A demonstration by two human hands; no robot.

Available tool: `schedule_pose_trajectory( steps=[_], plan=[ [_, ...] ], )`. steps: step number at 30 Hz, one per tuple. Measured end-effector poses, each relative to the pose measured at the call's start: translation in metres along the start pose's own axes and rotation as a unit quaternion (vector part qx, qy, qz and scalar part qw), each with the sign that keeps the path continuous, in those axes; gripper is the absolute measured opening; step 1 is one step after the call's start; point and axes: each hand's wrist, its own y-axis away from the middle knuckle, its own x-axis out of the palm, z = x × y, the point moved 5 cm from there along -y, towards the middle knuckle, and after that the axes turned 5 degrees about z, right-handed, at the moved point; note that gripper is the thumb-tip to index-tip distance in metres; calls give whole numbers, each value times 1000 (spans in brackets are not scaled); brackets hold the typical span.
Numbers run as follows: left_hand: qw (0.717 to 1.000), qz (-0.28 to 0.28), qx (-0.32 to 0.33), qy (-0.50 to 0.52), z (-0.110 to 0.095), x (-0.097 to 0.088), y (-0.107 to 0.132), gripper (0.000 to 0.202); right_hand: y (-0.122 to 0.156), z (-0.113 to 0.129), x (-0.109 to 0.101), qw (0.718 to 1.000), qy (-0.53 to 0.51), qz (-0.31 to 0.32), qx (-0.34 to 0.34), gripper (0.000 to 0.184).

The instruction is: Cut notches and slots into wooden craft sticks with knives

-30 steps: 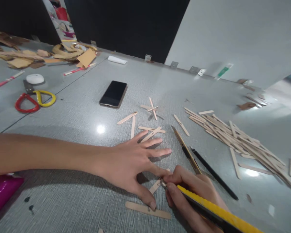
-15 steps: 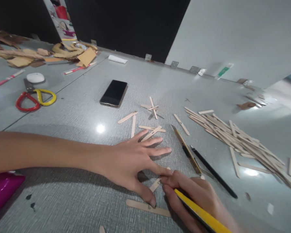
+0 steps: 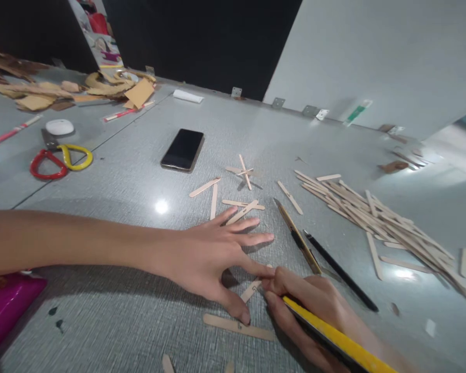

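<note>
My left hand lies spread on the table, open. Its index fingertip presses near one end of a marked wooden craft stick. Its thumb tip touches a second marked craft stick, which lies nearer to me. My right hand is closed round a yellow-and-black tool shaped like a utility knife. That tool's tip is hidden behind my fingers, close to the left index fingertip and the first stick. Beyond my left fingers lie a notched craft stick and a small crossed stick assembly.
A gold craft knife and a slim black pen-like tool lie right of my hands. Further right spreads a heap of craft sticks. A phone, scissors and cardboard scraps sit further back. A magenta packet is near my left forearm.
The view has shifted slightly. My right hand and the yellow-and-black tool sit a touch further right and higher; my left hand keeps its place on the sticks.
</note>
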Motion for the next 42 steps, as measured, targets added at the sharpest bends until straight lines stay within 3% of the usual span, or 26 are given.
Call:
schedule_pose_trajectory(
  steps=[7, 13, 33, 42],
  plan=[
    [1000, 2, 0, -1, 3, 3, -1, 74, 6, -5, 0, 997, -29, -70, 25, 19],
    [1000, 10, 1, -11, 1, 2, -2, 70, 5, -5, 1, 997, -25, -61, 37, 13],
    [1000, 5, -2, 4, -3, -2, 0, 61, -1, 4, 4, 998, 38, -38, 29, 18],
    [999, -15, 7, 36, 1, 0, 1, 67, -6, 2, -4, 999, -11, -5, 29, 22]
  ],
)
